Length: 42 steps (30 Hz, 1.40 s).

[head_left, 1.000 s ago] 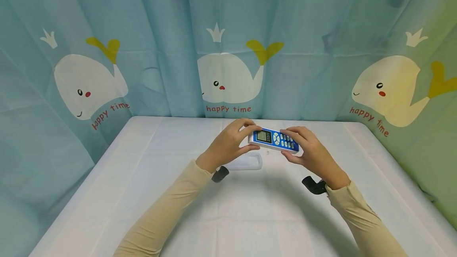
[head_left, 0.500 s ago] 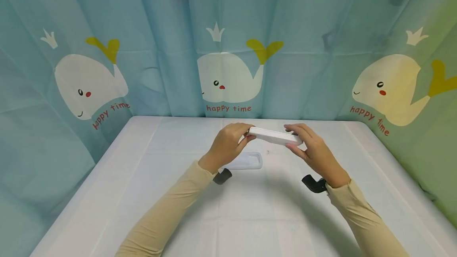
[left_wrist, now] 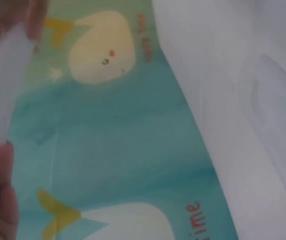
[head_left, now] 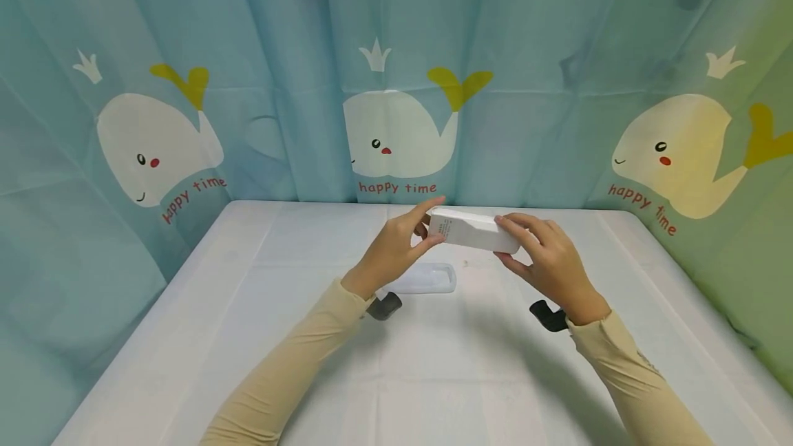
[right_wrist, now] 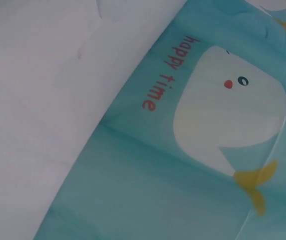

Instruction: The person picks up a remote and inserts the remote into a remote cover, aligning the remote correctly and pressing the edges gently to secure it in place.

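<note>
A white remote control [head_left: 473,231] is held up over the back part of the table, its back with small printed text facing me. My left hand [head_left: 396,245] pinches its left end between thumb and fingers. At the other end my right hand [head_left: 545,253] grips it, thumb below and fingers above. The keypad side faces away and is hidden. In the left wrist view, the remote's blurred edge and fingers [left_wrist: 2,200] show at the left. The right wrist view shows neither the hands nor the remote.
Behind the left hand's wrist, a shallow translucent rectangular case [head_left: 427,278] lies on the white-covered table [head_left: 434,377]. A blue curtain [head_left: 297,74] with whale prints hangs around the table's back and sides. Black wrist mounts [head_left: 550,316] stick out below the wrists.
The hands have turned the remote over: its blue keypad face showed a second ago, then its white edge, and now its white back. The case has stayed in place.
</note>
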Available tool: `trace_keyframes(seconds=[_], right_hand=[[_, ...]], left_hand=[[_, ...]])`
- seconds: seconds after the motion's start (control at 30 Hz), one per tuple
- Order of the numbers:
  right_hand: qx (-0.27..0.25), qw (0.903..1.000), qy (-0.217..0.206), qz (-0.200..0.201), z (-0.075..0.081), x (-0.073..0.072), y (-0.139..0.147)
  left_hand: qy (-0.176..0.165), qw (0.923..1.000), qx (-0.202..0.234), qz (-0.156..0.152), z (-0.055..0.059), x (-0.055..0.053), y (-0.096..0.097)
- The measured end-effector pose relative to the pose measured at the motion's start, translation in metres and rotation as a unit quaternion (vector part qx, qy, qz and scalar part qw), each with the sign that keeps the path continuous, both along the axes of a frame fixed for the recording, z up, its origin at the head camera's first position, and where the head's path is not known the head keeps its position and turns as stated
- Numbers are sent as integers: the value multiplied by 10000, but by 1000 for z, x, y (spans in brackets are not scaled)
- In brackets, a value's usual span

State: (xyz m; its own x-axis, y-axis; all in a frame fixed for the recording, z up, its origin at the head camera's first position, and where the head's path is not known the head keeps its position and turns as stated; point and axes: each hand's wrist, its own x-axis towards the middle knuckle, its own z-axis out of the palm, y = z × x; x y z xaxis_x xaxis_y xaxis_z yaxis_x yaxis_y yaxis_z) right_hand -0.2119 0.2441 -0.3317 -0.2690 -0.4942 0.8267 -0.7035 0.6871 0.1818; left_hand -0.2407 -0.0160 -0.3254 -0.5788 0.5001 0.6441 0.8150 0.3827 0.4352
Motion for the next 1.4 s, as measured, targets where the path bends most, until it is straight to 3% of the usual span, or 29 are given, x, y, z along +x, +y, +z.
trace_keyframes(seconds=[0.13,0.23,0.43,0.6,0.73,1.0,1.17,1.4], right_hand=[[71,9999,-94,-38,-1,-3,2],[149,9998,-78,-52,-2,-5,1],[252,9994,-185,-153,-4,-9,0],[384,9967,-714,-95,-5,-11,1],[425,9949,-911,14,-6,-13,1],[604,9874,-1461,121,-7,-19,-6],[707,9741,-2146,-39,-9,-23,-10],[867,9544,-2856,-46,-17,-34,-13]], left_hand=[[418,9986,-331,-21,-1,-1,-3],[831,9944,-617,206,-2,-2,-5],[1745,9741,-1100,925,-4,-4,-7],[2054,9600,-1345,1345,-6,-3,-10],[1833,9611,-1463,1461,-10,-2,-11],[789,9799,-1348,1245,-22,-6,-10],[290,9847,-1293,1132,-30,-10,-7],[-347,9837,-1416,1054,-41,-15,-5]])
